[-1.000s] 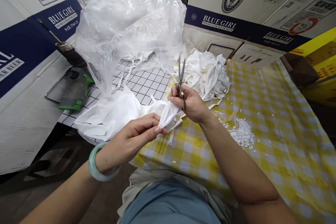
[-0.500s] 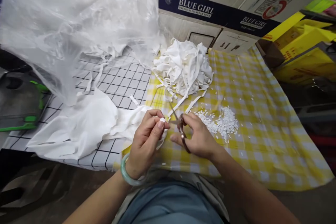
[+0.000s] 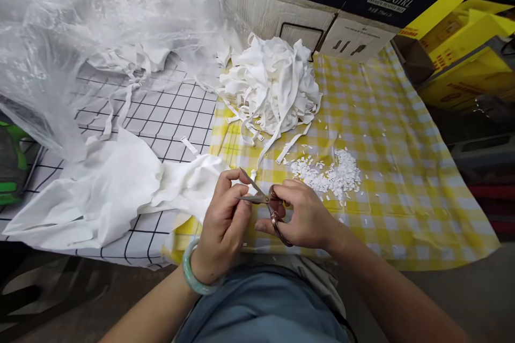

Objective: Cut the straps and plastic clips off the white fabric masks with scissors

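My left hand (image 3: 223, 223), with a green bangle on its wrist, pinches the end of a white fabric piece (image 3: 189, 187) at the table's front edge. My right hand (image 3: 302, 217) is closed round the handles of small scissors (image 3: 261, 201). Their blades are parted and point left at the pinched fabric tip. The fabric trails left into a larger heap of white cloth (image 3: 100, 198). Behind my hands sits a pile of white cut strips (image 3: 270, 86). A small mound of tiny white snippets (image 3: 333, 174) lies to the right on the yellow checked tablecloth (image 3: 402, 182).
A large clear plastic bag (image 3: 80, 37) with more white strips fills the back left, over a black-grid white cloth (image 3: 173, 118). Blue Girl cardboard boxes (image 3: 322, 5) stand at the back, yellow boxes (image 3: 462, 59) at the right. A green and grey object (image 3: 10, 166) lies at the left edge.
The view has tilted down and right. My right hand has brought the scissors from upright down to the fabric tip held in my left hand, blades now parted at it.
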Action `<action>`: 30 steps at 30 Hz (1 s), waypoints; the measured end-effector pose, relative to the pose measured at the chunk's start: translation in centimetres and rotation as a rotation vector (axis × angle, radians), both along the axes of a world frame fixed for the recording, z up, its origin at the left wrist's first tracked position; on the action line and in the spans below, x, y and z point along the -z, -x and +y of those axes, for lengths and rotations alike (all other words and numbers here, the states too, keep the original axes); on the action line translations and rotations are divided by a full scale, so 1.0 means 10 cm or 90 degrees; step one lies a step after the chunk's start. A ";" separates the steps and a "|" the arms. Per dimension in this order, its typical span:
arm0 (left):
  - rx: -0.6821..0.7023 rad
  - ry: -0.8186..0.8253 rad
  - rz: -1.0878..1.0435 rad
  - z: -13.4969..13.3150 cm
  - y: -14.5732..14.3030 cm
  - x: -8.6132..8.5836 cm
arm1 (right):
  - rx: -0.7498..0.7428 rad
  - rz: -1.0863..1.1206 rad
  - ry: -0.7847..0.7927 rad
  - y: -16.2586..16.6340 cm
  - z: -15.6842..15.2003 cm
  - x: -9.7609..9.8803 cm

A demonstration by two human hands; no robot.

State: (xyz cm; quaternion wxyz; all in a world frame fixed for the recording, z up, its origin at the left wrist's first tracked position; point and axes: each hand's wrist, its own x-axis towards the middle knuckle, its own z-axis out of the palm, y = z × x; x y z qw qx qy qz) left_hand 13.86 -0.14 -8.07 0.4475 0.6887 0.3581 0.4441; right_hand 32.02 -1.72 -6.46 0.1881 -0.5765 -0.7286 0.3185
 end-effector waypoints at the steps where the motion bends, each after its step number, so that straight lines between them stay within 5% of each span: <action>1: 0.000 -0.001 0.000 0.00 0.00 0.01 | -0.001 0.001 -0.001 0.00 0.00 0.00; 22: 0.078 0.011 0.032 0.05 -0.19 -0.01 | 0.066 0.001 -0.019 -0.19 -0.15 0.17; 30: 0.166 0.022 0.064 0.06 -0.50 0.14 | 0.276 0.137 0.188 -0.48 -0.50 0.38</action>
